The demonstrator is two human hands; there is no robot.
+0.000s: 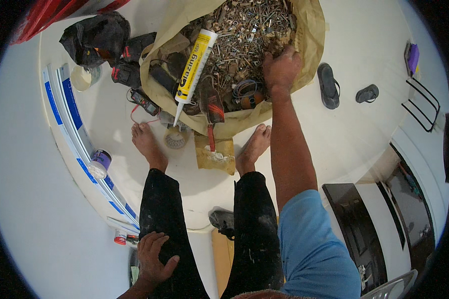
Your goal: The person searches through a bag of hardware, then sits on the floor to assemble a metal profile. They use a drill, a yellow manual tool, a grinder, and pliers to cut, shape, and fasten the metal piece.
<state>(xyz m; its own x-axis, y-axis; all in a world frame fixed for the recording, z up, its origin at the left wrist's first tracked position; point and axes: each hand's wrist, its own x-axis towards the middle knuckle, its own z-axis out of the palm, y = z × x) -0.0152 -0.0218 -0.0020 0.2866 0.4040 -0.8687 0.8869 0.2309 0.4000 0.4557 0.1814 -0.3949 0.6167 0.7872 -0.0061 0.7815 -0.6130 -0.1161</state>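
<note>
My right hand (283, 69) reaches into a wide yellowish sack (312, 30) and rests at the right edge of a heap of loose screws and nails (252, 25). Its fingers are curled down at the heap; whatever they may hold is hidden. My left hand (153, 259) lies on my left thigh, fingers stretched out and holding nothing. A white and yellow sealant cartridge (195, 67) leans in the sack's left part, nozzle pointing down over the near rim. Close to it is a dark tool with red marks (212, 104). A coil of thin wire (245, 88) lies near my right wrist.
Left of the sack are a black bag (96, 40), a white tub (85, 78) and a handheld meter (144, 102). A tape roll (175, 138) and a yellow piece (202, 154) lie between my feet. Slippers (328, 85) lie right. Long blue-white strips (70, 102) run along the left wall.
</note>
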